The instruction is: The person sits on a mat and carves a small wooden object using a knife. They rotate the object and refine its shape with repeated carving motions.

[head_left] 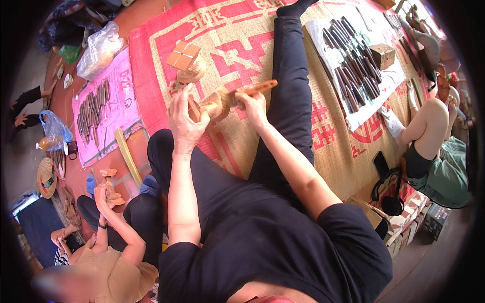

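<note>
My left hand [185, 121] grips one end of a pale turned wooden piece [216, 104] with a narrow waist, held above the mat between my legs. In my right hand [252, 107] is a brush [257, 88] with a flat orange-brown wooden handle, its dark end close against the wooden piece. Whether its bristles touch the wood I cannot tell. Just beyond my left fingers, a second wooden piece [190, 73] stands on the mat, with a square top block marked by crossing lines.
A red-and-straw woven mat [237, 40] lies under my legs. Dark-handled carving tools [353, 65] cover a white cloth at right; more tools [93, 108] lie on a pink cloth [121, 81] at left. A person lower left holds a similar wooden piece [115, 197]. Another person's bent leg [427, 126] is at right.
</note>
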A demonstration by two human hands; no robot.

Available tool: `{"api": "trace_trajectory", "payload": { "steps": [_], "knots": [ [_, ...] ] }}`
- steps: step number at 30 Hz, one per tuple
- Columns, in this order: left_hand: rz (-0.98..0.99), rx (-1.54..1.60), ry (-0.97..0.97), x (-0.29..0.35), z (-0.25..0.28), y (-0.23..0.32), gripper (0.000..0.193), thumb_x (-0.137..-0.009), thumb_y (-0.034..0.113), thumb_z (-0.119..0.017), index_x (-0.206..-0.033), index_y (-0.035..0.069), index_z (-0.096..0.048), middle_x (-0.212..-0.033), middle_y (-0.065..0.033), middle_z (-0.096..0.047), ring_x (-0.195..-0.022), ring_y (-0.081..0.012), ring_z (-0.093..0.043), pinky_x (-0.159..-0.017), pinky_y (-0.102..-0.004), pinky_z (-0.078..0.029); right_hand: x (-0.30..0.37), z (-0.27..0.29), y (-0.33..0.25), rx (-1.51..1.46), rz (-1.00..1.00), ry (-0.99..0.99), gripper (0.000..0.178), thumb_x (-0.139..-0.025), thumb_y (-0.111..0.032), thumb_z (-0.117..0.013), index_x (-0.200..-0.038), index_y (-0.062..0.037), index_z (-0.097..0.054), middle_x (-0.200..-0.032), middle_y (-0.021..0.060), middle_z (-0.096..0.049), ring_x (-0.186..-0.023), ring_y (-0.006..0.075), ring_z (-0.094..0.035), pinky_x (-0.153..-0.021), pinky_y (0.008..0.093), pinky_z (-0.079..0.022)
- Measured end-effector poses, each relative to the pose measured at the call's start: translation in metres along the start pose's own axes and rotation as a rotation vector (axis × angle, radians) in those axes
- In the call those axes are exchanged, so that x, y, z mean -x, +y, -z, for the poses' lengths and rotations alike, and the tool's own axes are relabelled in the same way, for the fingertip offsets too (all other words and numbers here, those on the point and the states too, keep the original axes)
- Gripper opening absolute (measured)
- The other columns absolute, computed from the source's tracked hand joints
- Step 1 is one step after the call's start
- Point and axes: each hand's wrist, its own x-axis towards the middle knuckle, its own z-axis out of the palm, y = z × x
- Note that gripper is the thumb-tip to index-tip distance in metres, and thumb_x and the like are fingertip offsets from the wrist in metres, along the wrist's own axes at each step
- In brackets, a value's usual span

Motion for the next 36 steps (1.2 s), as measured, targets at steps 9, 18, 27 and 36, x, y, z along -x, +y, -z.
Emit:
{"api": "trace_trajectory", "payload": {
  "steps": [9, 18, 27, 36],
  "knots": [
    [0.049, 0.112, -0.017, 0.002, 0.014, -0.015, 0.076, -0.067, 0.007, -0.071, -0.139, 0.012, -0.048, -0.120, -0.0097, -0.059, -0.115, -0.0293, -0.057, -0.103, -0.0445, -0.042, -0.009, -0.011, -0.028, -0.161, 0.055, -0.061, 0.015, -0.084, -0.012, -0.071, -0.094, -0.0016, -0.071, -0.078, 0.0036, -0.069, -0.058, 0.0073, -0.057, -0.055, 0.0230, -0.047],
    [0.034, 0.123, -0.021, 0.015, 0.018, -0.028, 0.075, -0.067, 0.008, -0.071, -0.138, 0.009, -0.048, -0.125, -0.0140, -0.057, -0.118, -0.0323, -0.055, -0.105, -0.0453, -0.039, -0.033, -0.009, -0.012, -0.159, 0.071, -0.011, 0.018, -0.082, -0.013, -0.074, -0.094, 0.0004, -0.069, -0.078, 0.0044, -0.068, -0.056, 0.0088, -0.057, -0.052, 0.0230, -0.047],
    [-0.326, 0.004, -0.290, 0.017, 0.022, -0.004, 0.076, -0.062, 0.010, -0.071, -0.136, 0.013, -0.051, -0.127, -0.0094, -0.055, -0.124, -0.0314, -0.051, -0.109, -0.0496, -0.034, -0.046, 0.014, -0.029, 0.063, 0.086, 0.057, 0.016, -0.084, -0.013, -0.072, -0.094, -0.0012, -0.069, -0.078, 0.0019, -0.066, -0.057, 0.0074, -0.057, -0.056, 0.0222, -0.048],
    [-0.128, -0.112, -0.341, 0.049, 0.025, 0.033, 0.082, -0.068, 0.018, -0.078, -0.143, 0.018, -0.045, -0.147, -0.0103, -0.041, -0.144, -0.0384, -0.026, -0.116, -0.0596, -0.018, -0.041, 0.023, -0.002, 0.000, 0.041, -0.019, 0.024, -0.081, -0.015, -0.073, -0.097, 0.0025, -0.071, -0.079, 0.0047, -0.068, -0.062, 0.0083, -0.059, -0.056, 0.0225, -0.049]
  ]
}}
